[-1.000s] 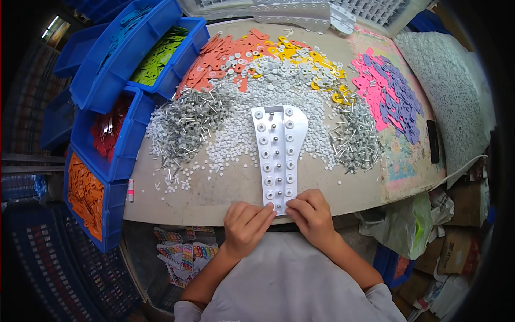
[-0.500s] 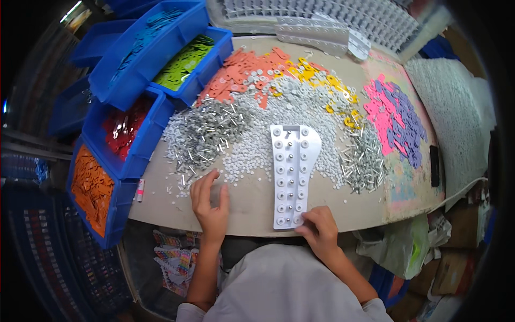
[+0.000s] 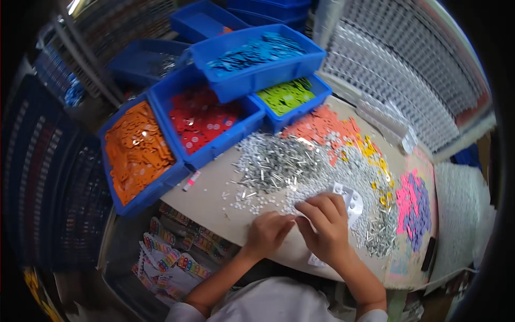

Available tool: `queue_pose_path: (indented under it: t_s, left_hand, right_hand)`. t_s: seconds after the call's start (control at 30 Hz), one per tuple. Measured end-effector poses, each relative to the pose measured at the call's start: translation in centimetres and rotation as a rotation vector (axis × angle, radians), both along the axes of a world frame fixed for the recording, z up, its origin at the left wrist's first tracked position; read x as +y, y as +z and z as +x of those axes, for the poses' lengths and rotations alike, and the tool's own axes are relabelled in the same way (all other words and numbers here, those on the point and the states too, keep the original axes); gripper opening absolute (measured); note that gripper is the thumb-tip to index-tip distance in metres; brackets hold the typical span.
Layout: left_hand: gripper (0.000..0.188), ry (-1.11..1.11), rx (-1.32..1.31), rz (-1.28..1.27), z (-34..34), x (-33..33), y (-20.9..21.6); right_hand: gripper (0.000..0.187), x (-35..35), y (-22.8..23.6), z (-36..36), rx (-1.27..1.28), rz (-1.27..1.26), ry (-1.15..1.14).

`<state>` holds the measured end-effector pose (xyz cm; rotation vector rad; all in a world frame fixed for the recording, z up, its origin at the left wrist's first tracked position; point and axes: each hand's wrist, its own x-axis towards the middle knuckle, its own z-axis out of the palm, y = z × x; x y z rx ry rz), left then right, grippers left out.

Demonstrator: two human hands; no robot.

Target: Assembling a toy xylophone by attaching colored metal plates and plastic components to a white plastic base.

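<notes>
My left hand is closed in a pinch above the near edge of the table. Its fingertips meet those of my right hand, whose thumb and fingers are curled inward. Whatever lies between the fingertips is too small to make out. A white moulded plate with rows of round seats lies on the table under my right hand, which hides its middle. Small white discs and a heap of short metal pins are spread just beyond my hands.
Blue bins hold orange pieces, red pieces, blue pieces and green pieces. Coral pieces, yellow pieces, pink pieces and purple pieces lie loose. A small pink-and-white tube sits near the orange bin.
My view has swung left toward the bins. My hands, apart before, have come together at the fingertips. My right hand has left the near end of the white plate and now covers its middle.
</notes>
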<state>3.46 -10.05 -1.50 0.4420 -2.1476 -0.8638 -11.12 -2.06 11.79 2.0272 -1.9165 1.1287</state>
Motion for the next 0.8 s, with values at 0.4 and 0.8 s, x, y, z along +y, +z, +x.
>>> queue_pose_path:
  t_s: [0.4,0.8]
  left_hand:
    - [0.013,0.058,0.087,-0.083,-0.3,0.5,-0.1]
    - [0.015,0.015,0.061,-0.077,0.4,1.3,-0.7]
  right_hand:
    - [0.031,-32.9,-6.2,2.0,0.050,0.579,0.118]
    - [0.083,-36.3,-10.2,1.3,0.261,0.742,0.056]
